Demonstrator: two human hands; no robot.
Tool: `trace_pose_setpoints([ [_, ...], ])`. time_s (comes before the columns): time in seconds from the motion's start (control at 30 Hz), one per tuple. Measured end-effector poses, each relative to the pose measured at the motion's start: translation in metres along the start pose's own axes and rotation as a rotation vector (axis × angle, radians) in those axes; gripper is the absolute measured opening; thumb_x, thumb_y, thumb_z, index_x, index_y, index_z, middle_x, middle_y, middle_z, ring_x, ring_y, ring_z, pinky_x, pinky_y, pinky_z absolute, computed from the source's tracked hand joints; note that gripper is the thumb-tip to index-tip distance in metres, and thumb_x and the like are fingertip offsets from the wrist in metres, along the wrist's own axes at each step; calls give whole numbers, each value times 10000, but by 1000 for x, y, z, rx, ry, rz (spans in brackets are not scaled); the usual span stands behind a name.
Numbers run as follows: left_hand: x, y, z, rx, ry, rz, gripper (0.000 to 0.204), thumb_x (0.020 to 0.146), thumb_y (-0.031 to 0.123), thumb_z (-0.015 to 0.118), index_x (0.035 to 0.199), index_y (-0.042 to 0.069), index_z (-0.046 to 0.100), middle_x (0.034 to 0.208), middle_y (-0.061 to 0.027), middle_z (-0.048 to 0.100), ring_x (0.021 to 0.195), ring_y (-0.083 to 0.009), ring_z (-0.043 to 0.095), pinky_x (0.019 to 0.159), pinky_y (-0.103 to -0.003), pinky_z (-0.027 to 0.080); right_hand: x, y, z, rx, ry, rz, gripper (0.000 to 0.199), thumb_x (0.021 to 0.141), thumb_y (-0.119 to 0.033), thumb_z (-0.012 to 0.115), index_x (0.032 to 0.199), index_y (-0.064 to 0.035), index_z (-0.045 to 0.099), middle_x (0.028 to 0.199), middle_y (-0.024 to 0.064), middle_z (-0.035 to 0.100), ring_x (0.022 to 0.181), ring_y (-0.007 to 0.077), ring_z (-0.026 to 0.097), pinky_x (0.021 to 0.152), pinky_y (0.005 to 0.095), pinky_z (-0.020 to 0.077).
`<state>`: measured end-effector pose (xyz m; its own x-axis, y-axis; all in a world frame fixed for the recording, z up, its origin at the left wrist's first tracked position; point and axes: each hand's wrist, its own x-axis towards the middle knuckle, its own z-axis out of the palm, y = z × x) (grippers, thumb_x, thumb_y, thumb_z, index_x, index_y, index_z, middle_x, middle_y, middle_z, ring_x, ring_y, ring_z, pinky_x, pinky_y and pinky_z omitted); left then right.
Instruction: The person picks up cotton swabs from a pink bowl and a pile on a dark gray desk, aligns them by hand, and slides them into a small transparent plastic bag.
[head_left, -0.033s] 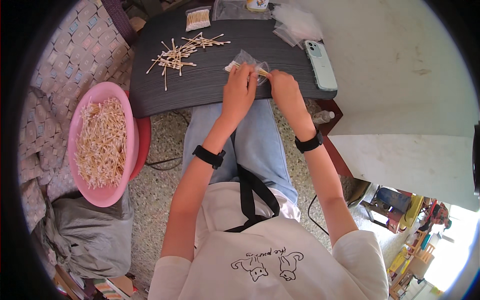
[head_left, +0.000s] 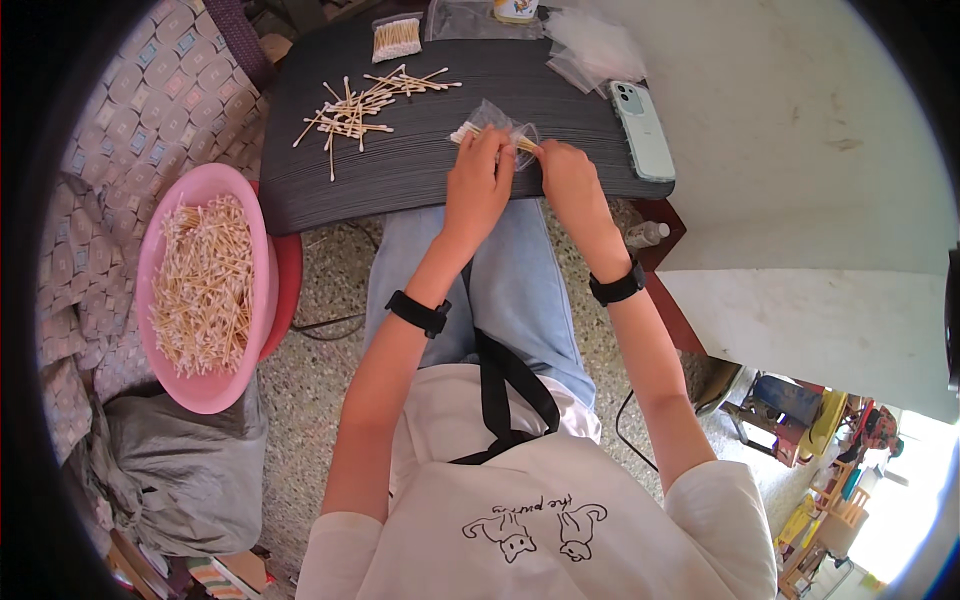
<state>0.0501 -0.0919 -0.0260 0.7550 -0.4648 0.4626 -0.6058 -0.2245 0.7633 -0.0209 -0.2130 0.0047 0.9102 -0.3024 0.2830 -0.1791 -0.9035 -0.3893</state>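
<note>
Cotton swabs (head_left: 526,145): with clear bag (head_left: 488,113), under left hand (head_left: 480,178), reaching to right hand (head_left: 572,182)
Left grip: closed on both
Right grip: pinching bag edge

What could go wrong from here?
1. The swab bundle and clear bag are together at the left hand and right hand; swabs could slip loose or snag the film.
2. The phone lies near the right edge of the black table; a bump might knock it off.
3. The pink basin is heaped with swabs; a jolt could spill some.
</note>
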Motion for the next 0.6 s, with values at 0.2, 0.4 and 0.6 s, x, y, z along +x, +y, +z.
trace_pose_setpoints([
  [0.2,0,-2,-2,-36,-53,93,198,980,200,456,1071,55,555,1233,-162,586,1210,-370,503,948,-448,444,5,8,11,-50,39,-103,231,911,-61,514,1081,95,522,830,210,641,800,346,656,684,398,536],
  [0.4,-2,-5,0,161,-145,184,385,986,191,415,1348,72,469,1268,-152,570,1285,-357,433,1114,-491,255,11,-5,13,-146,-62,-10,365,885,-50,532,1206,103,448,866,198,644,828,338,659,706,388,542],
  [0.6,-4,-4,4,239,-151,215,390,987,172,412,1357,57,457,1206,-157,601,1288,-327,442,1107,-491,264,-6,-3,5,-15,199,-61,297,850,-65,605,1127,22,541,963,166,628,840,346,629,734,391,528],
])
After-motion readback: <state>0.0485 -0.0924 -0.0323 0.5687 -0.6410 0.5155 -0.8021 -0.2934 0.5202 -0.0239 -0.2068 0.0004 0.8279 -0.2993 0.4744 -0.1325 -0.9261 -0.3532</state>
